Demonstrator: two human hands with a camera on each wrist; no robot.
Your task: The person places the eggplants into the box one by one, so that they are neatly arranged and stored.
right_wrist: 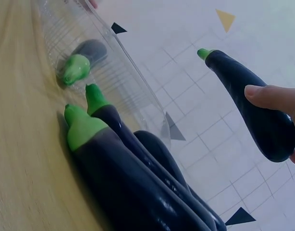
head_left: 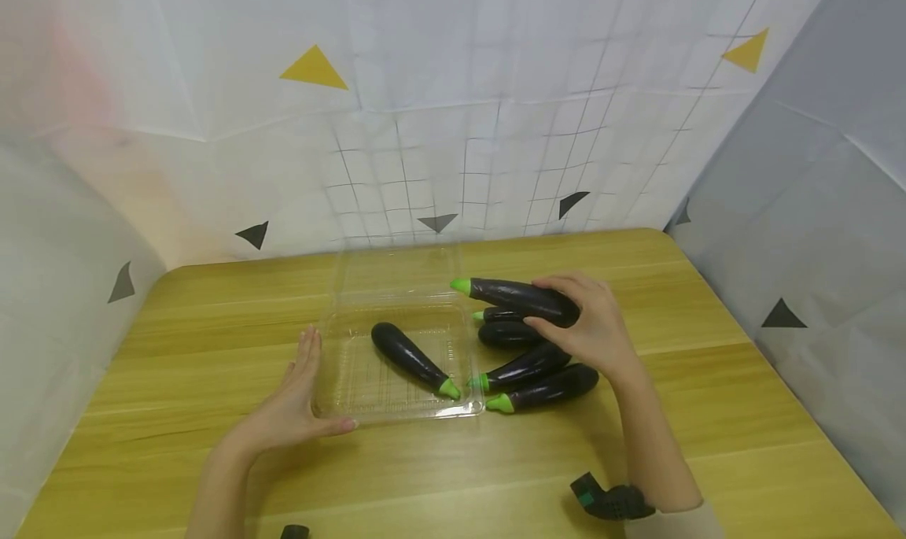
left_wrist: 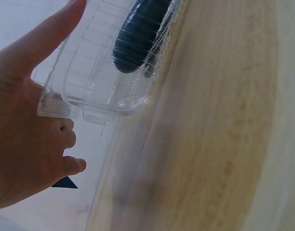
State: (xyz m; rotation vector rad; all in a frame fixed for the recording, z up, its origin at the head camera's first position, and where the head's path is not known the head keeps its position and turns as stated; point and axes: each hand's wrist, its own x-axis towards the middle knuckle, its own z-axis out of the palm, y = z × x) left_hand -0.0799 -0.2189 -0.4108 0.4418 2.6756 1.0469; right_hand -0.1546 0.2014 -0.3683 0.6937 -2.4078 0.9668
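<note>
My right hand (head_left: 591, 326) grips a dark purple eggplant (head_left: 520, 297) by its thick end, thumb on one side and fingers on the other. Its green stem points left, and in the right wrist view the eggplant (right_wrist: 248, 103) hangs above the others. A clear plastic container (head_left: 347, 401) stands on the table, its lid (head_left: 396, 270) folded back. One eggplant (head_left: 406, 356) lies slanted inside, stem toward the front right corner. At the container's left side, my left hand (head_left: 286, 405) rests with fingers straight along the wall and thumb stretched by the front edge.
Right of the container, several eggplants (head_left: 555, 385) lie side by side on the wooden table (head_left: 439, 476), stems facing left. A white sheet wall (head_left: 396, 169) with grid lines and triangles rises behind the table. A black wrist device (head_left: 612, 501) sits by the right forearm.
</note>
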